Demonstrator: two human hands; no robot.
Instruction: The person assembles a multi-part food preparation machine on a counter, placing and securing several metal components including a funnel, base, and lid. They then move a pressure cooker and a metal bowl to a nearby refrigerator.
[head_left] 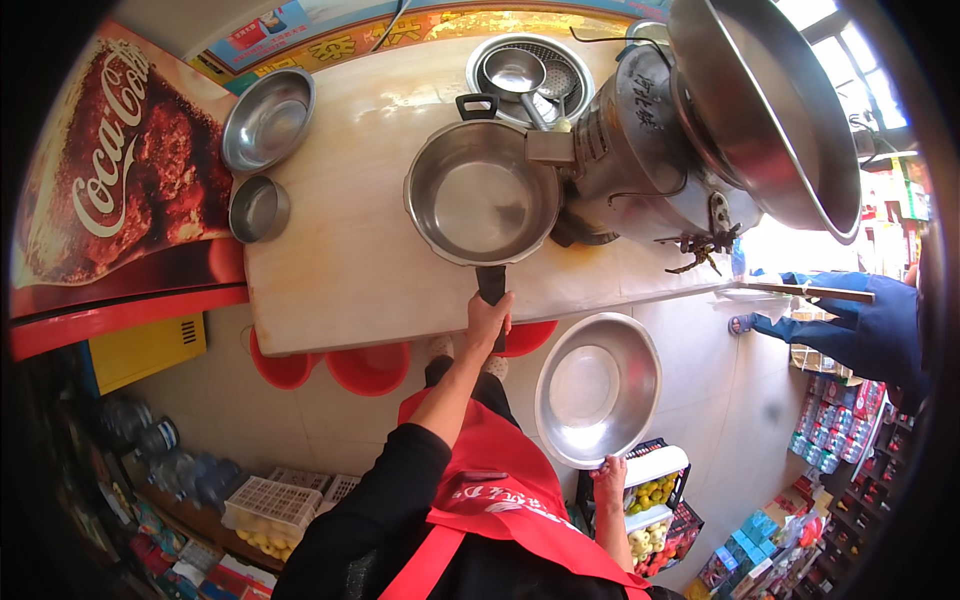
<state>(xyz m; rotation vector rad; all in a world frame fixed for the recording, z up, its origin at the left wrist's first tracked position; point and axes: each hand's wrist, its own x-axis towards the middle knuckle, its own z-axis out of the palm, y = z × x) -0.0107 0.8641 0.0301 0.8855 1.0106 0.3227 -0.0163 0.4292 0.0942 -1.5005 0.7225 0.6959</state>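
Observation:
My left hand (487, 318) is closed around the black handle of a steel pot (478, 190). The pot is on the pale table, its bottom bare inside, its mouth just below and beside the boxy spout (550, 148) of a large steel machine (640, 130). A second, smaller black grip sticks out on the pot's far side. Lower right, my right hand (608, 480) pinches the near rim of a wide steel basin (597, 390), holding it tilted beside my red apron (490, 490), off the table.
On the table (350, 180) a steel bowl (268, 120) and small steel container (260, 209) are at left; a colander with a ladle (515, 72) stands behind the pot. Red buckets (368, 367) sit beneath the front edge. Fruit crates (655, 490) are behind the basin. Another person (850, 320) is at right.

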